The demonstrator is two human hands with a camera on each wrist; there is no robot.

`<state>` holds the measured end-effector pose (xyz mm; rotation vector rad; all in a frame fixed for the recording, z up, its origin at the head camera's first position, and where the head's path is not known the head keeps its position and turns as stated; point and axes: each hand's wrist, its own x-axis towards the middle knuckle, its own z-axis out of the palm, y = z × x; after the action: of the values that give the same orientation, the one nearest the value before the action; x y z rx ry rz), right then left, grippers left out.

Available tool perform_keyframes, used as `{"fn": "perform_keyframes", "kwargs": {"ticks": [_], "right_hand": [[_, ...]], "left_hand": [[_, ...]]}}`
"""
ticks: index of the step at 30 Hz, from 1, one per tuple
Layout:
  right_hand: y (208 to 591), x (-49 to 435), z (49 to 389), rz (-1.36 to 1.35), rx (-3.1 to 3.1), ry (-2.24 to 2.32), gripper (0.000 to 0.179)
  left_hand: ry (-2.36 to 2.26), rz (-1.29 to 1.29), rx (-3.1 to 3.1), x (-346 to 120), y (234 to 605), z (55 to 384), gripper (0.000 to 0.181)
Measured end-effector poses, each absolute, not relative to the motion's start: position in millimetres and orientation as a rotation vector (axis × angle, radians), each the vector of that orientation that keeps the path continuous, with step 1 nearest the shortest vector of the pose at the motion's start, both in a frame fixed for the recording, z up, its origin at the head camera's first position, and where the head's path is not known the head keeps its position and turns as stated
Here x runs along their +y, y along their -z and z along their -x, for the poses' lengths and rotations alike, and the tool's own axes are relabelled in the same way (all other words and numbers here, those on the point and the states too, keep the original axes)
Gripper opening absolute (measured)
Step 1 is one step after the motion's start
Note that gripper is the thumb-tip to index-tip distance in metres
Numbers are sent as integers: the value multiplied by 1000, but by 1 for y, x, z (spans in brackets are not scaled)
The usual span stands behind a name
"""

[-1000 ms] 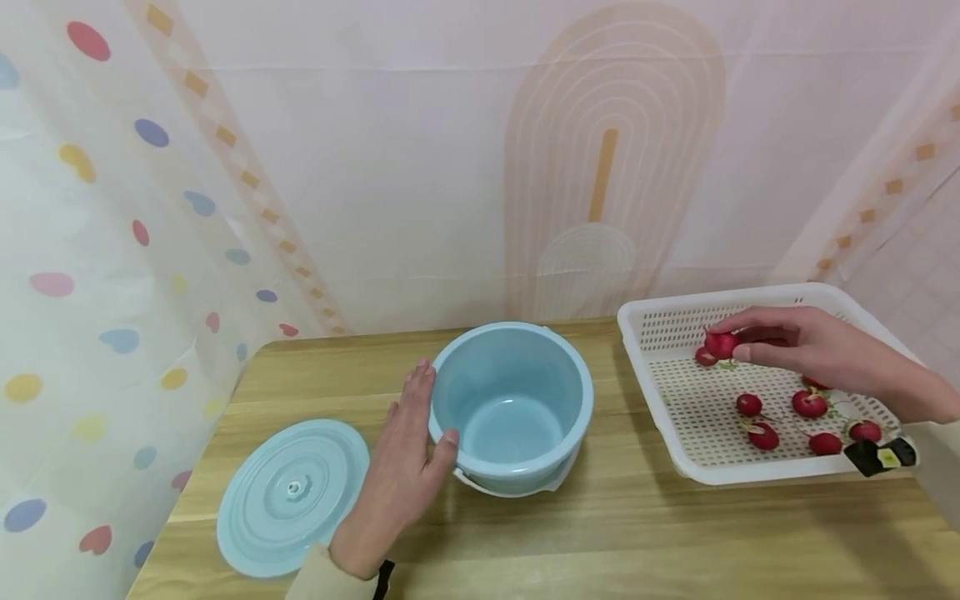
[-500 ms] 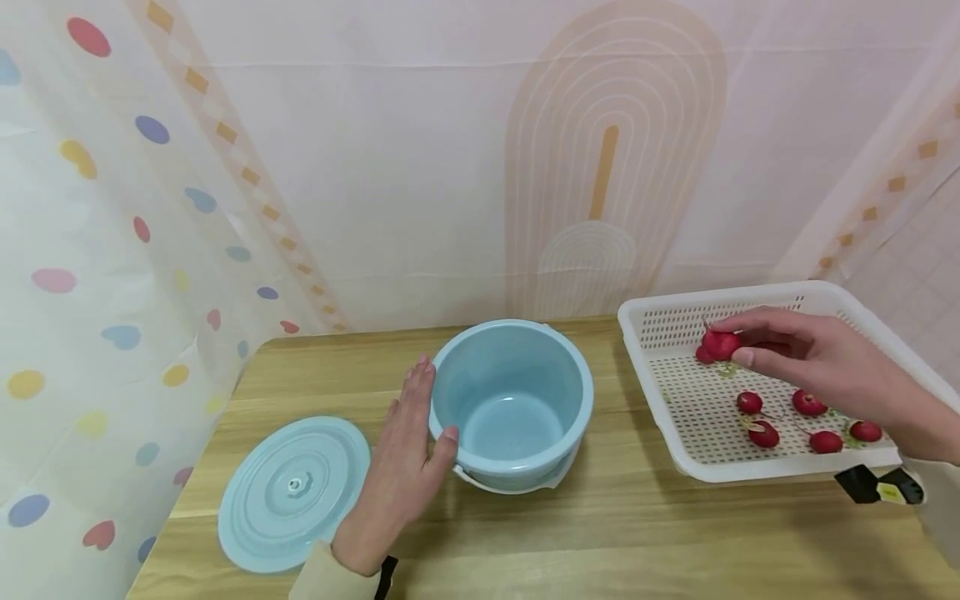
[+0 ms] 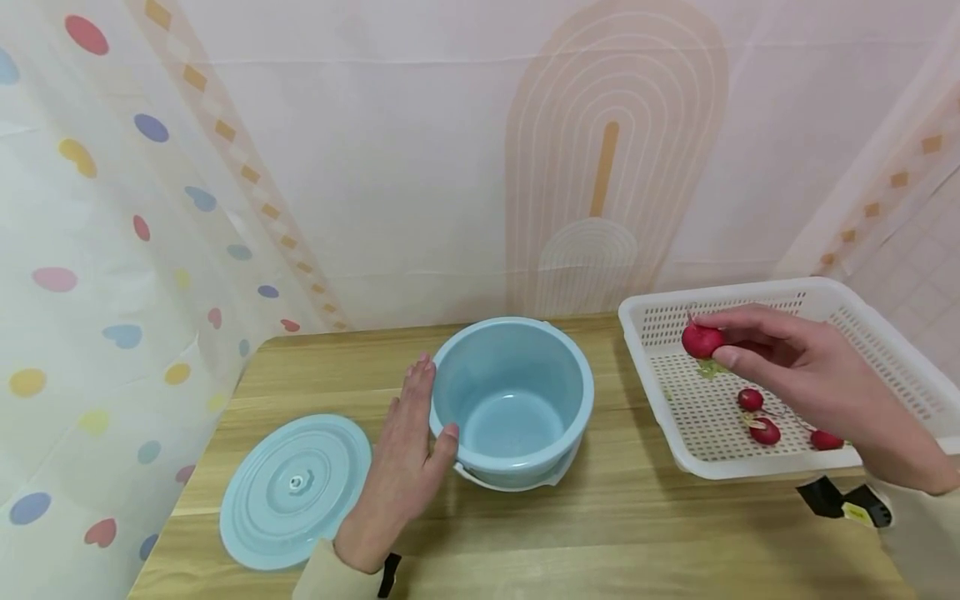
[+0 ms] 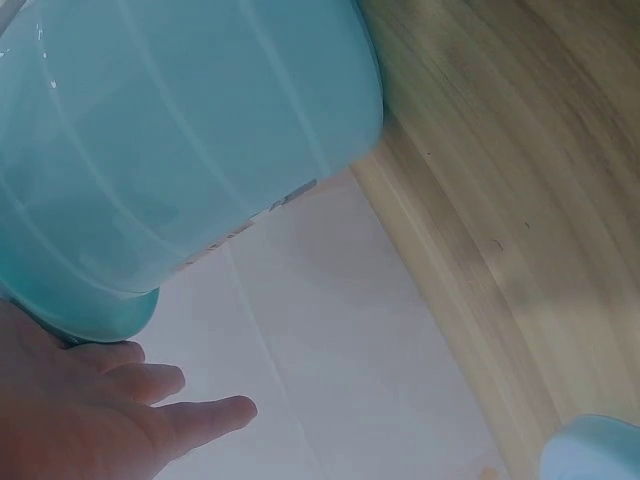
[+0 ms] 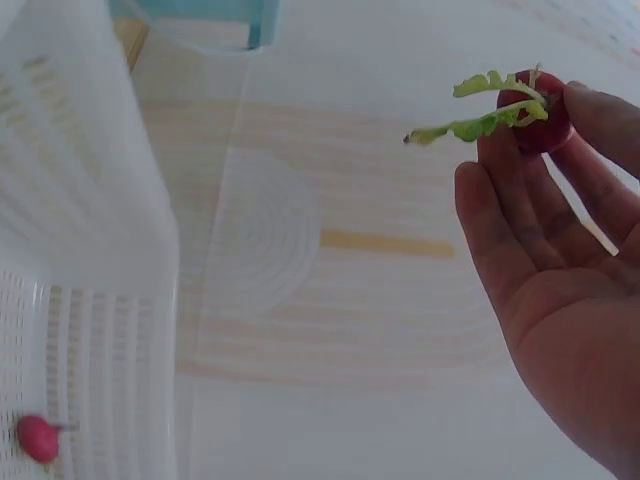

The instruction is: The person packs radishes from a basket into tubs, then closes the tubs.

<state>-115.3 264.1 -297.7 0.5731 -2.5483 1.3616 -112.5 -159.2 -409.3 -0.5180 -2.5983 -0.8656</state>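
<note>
In the head view my right hand (image 3: 817,367) pinches a red radish (image 3: 701,341) between thumb and fingertips, over the left part of a white perforated basket (image 3: 678,446). The right wrist view shows small green leaves (image 5: 490,125) on this radish. My left hand (image 3: 405,442) lies along the left side of a light blue bucket (image 3: 512,425), fingers fairly straight and touching its rim, thumb at the rim's near side. The bucket stands upright with nothing inside. From the left wrist, the fingers (image 4: 205,420) extend beside the bucket's rim.
Several more radishes, one of them a small radish (image 3: 764,431), lie in the basket, partly hidden by my right hand. A round light blue lid (image 3: 296,492) lies on the wooden table (image 3: 600,533) left of the bucket. A patterned curtain (image 3: 420,167) hangs behind.
My right hand has lifted the radish and moved it a little left, toward the basket's left wall. The left hand stays at the bucket.
</note>
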Motion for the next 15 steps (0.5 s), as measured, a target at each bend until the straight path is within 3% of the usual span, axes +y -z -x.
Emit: {"fn": "perform_keyframes", "kwargs": {"ticks": [6,15], "right_hand": [[296,245,104,-466,-2520,-1411,34],[304,205,94,-622,-2383,-1471,40]], "left_hand": [[883,521,-2589,-158,410,113,75],[910,518,-2589,-158,409,112,75]]}}
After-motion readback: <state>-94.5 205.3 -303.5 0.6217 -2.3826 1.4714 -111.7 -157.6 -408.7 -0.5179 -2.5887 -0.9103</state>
